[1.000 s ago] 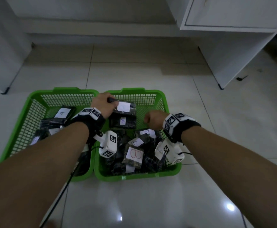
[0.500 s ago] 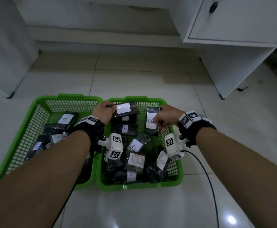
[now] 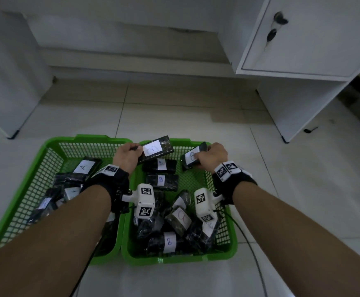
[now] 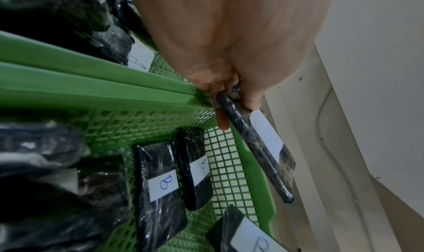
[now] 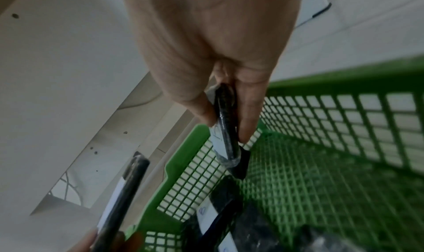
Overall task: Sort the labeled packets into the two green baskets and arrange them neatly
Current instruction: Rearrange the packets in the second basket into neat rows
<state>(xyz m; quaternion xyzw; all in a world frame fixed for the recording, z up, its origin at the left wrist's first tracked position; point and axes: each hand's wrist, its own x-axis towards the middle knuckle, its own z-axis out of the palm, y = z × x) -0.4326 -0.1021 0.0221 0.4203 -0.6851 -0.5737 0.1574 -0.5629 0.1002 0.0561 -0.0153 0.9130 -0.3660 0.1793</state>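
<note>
Two green mesh baskets stand side by side on the floor: the left basket (image 3: 52, 151) holds black packets, one labelled A (image 3: 84, 167); the right basket (image 3: 228, 236) holds packets labelled B. My left hand (image 3: 127, 156) grips a black B packet (image 3: 155, 148) above the right basket's far rim; its thumb and fingers pinch the packet's end (image 4: 231, 102). My right hand (image 3: 212, 155) pinches another B packet (image 3: 193, 157) over the right basket's far right corner, held on edge (image 5: 226, 129). Two B packets (image 3: 160, 172) lie side by side on the basket floor at the far left.
A jumbled pile of black packets (image 3: 174, 230) fills the near half of the right basket. A white cabinet (image 3: 309, 50) stands at the right, a white panel (image 3: 5, 82) at the left. Pale floor tiles (image 3: 174, 116) lie beyond the baskets. Cables trail from both wrists.
My right hand picked a B packet out of the pile and carried it toward the right basket's far right corner. The left hand lifted its packet slightly toward the far rim.
</note>
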